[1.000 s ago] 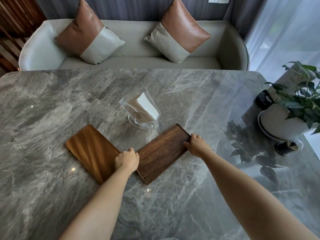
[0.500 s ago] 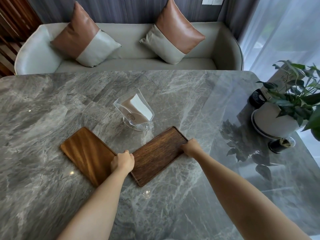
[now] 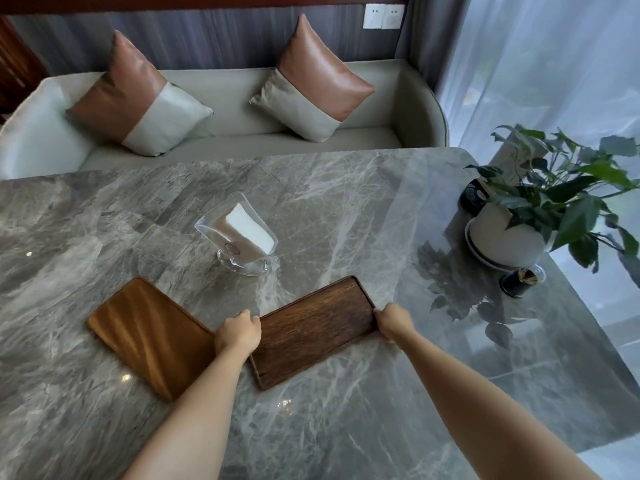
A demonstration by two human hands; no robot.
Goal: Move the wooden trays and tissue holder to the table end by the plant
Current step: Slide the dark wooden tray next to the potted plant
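Note:
Two wooden trays lie on the grey marble table (image 3: 346, 202). The dark wooden tray (image 3: 311, 329) is gripped at both short ends: my left hand (image 3: 239, 332) closes on its left end and my right hand (image 3: 391, 320) closes on its right end. The lighter wooden tray (image 3: 149, 334) lies just left of it, its right corner hidden under my left hand and forearm. A clear tissue holder (image 3: 239, 237) with white tissues stands upright behind the trays, apart from both hands.
A potted plant (image 3: 540, 216) in a white pot stands at the table's right end, with a small dark cup (image 3: 519, 280) in front of it and a dark bottle (image 3: 472, 195) behind. A grey sofa with two cushions lies beyond the table's far edge.
Both hands keep their hold on the dark tray's ends. The dark tray has shifted slightly right, away from the light tray; the view has tilted and shifted.

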